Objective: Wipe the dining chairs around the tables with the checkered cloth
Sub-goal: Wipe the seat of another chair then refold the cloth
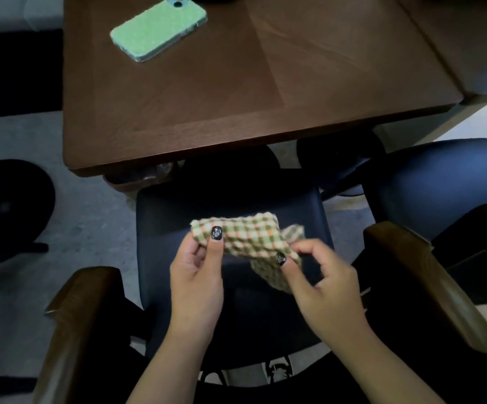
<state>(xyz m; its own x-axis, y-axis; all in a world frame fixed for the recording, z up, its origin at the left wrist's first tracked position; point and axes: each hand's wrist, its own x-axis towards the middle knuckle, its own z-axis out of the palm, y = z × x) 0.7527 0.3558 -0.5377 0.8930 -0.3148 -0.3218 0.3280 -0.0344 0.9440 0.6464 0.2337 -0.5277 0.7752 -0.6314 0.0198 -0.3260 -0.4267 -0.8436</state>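
Above the dark seat (230, 205) of the nearest chair, the cloth (245, 239) hangs stretched between both hands — left hand (197, 275) pinching one edge, right hand (320, 282) pinching the other, fingers curled, likely to fold it into a wiping pad. Wiping looks not yet begun. A phone (159, 26) lies well apart on the bench (265, 91).

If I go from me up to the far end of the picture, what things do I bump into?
Your hands, left hand and right hand, pinching the checkered cloth → dark chair seat → brown table → green phone.
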